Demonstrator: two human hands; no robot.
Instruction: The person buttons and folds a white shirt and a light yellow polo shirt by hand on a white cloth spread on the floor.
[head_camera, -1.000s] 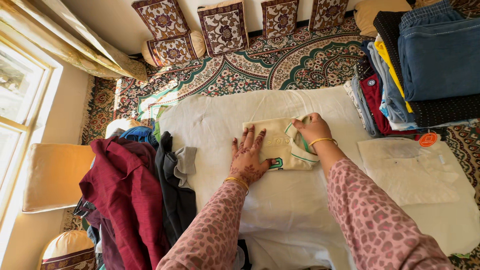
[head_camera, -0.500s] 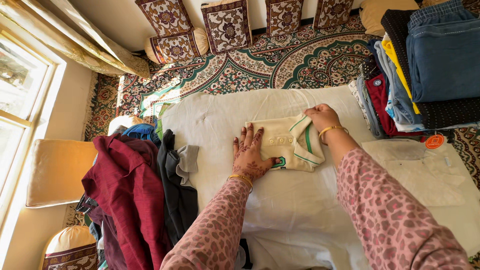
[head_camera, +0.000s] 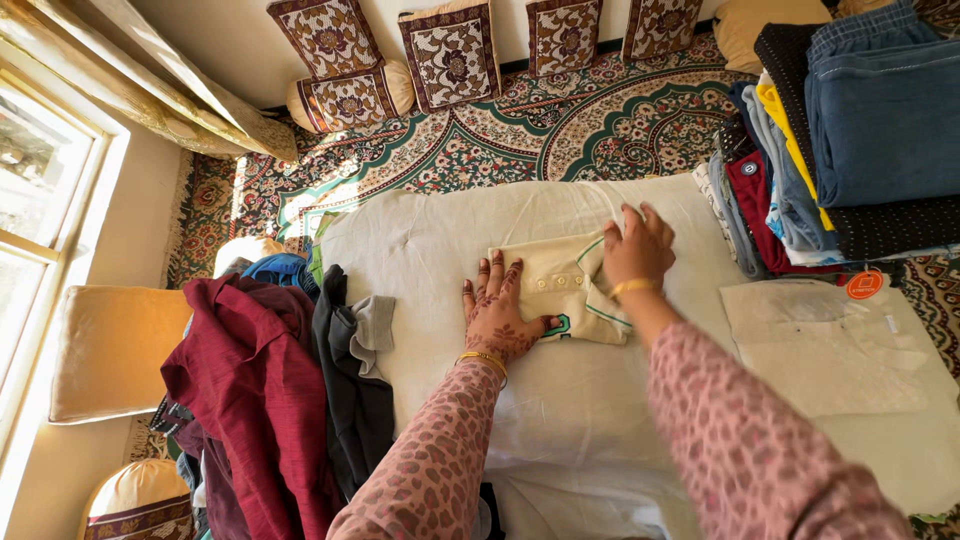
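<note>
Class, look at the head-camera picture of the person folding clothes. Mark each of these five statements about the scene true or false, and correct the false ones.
1. The left hand lies flat on the folded cream shirt. True.
2. The right hand holds a pair of scissors. False: it rests on the shirt's right side, holding no tool.
3. A maroon garment lies in a heap left of the white sheet. True.
4. The stack of folded clothes stands at the left. False: it is at the right.
5. The patterned cushions lie on the sheet. False: they lean against the far wall.

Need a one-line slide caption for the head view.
Both hands, left hand and right hand, pressing a folded cream shirt on white sheet.
</note>
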